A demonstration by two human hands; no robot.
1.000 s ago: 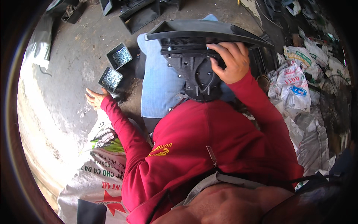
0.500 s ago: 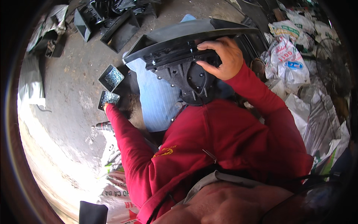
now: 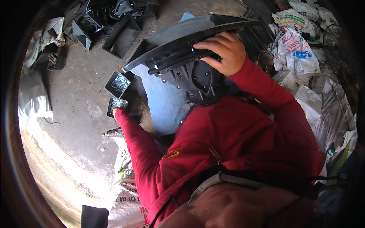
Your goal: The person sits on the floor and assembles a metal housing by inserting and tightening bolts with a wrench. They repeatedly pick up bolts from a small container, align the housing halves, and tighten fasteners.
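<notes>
Two small black square trays (image 3: pixel 121 84) of loose metal screws sit on the concrete floor (image 3: pixel 76 106), just left of the large black curved plastic panel (image 3: pixel 182 45) propped on the lap. The right hand (image 3: pixel 224 51) clasps the panel's underside. The left hand (image 3: pixel 115 112) reaches to the nearer tray; its grip cannot be told. With one hand steadying it, the panel could tip onto the trays and scatter screws.

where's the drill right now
In the head view the drill lies on the concrete floor at the person's left, beside the red sleeve and just below the two small trays of screws.
</notes>
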